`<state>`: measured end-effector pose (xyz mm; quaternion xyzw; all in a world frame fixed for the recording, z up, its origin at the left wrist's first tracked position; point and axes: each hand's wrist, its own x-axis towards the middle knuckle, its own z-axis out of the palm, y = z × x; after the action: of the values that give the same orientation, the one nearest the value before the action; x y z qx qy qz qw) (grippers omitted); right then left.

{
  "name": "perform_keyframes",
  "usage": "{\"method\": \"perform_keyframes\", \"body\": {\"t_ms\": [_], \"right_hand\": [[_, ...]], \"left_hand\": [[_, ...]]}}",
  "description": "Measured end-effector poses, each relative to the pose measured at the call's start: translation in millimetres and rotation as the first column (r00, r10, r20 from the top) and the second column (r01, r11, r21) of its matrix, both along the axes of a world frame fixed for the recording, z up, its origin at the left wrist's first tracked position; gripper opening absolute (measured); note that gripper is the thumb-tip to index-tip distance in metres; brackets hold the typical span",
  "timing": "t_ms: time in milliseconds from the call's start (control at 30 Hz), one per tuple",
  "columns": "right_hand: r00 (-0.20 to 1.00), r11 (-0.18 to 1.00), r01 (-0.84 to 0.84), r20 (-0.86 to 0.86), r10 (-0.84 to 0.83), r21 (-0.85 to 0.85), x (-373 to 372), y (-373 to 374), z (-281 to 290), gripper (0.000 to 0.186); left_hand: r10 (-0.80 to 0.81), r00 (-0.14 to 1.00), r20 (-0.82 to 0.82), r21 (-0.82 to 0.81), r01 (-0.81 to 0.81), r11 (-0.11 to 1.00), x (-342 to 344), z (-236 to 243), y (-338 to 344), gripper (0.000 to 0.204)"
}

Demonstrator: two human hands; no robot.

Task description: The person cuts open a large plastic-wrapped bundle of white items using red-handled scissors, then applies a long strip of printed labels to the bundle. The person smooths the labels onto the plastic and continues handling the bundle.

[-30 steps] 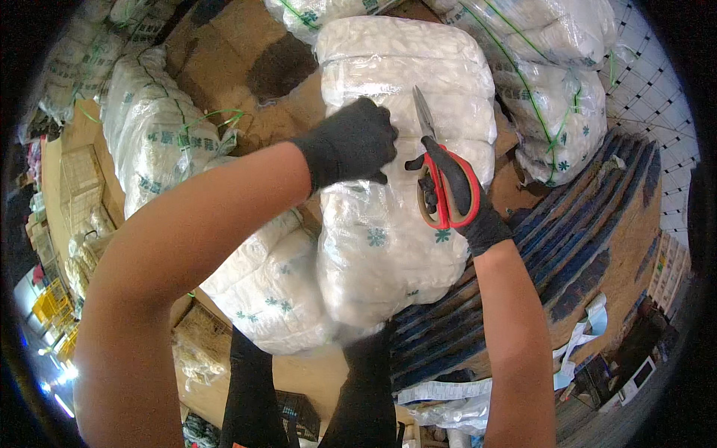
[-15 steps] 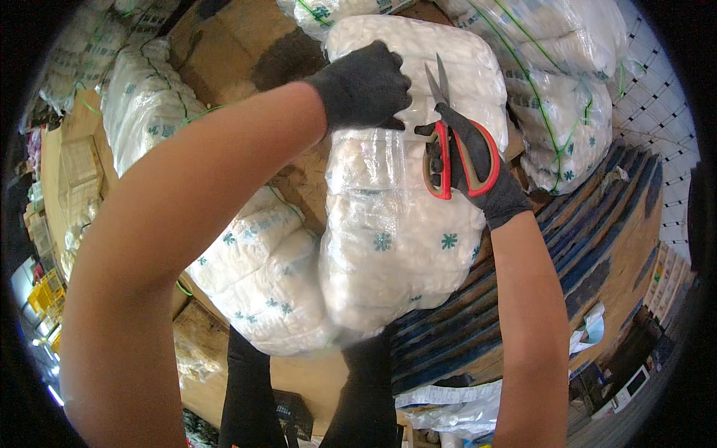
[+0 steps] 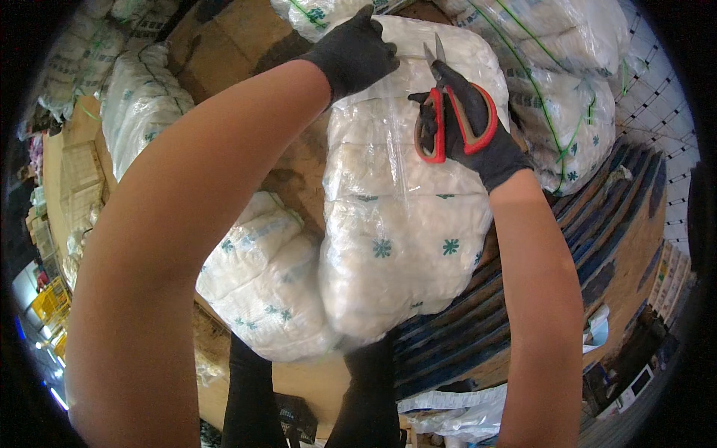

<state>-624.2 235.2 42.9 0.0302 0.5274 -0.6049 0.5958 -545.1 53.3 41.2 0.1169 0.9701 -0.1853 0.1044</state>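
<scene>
While our fisted left hand is at the bale's far-left edge, our right hand grips scissors pointing lengthwise away.

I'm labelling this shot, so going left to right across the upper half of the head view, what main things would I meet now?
Wrapped bale at left → gloved left hand → scissors → green-strapped bale at right → white tiles.
</scene>
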Motion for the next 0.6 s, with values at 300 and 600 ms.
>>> {"method": "perform_keyframes", "body": {"t_ms": [300, 600], "right_hand": [[0.989, 0.982, 0.144, 0.049, -0.138, -0.12, -15, -32, -6, 0.035], [0.637, 0.906, -0.421, -0.697, 0.329, 0.043, -30, -6, 12, 0.03]], "left_hand": [[0.084, 0.973, -0.215, 0.083, -0.067, 0.994, -29, -23, -7, 0.028], [0.357, 0.933, -0.032, 0.064, -0.355, 0.933, -29, -36, -4, 0.031]]}}
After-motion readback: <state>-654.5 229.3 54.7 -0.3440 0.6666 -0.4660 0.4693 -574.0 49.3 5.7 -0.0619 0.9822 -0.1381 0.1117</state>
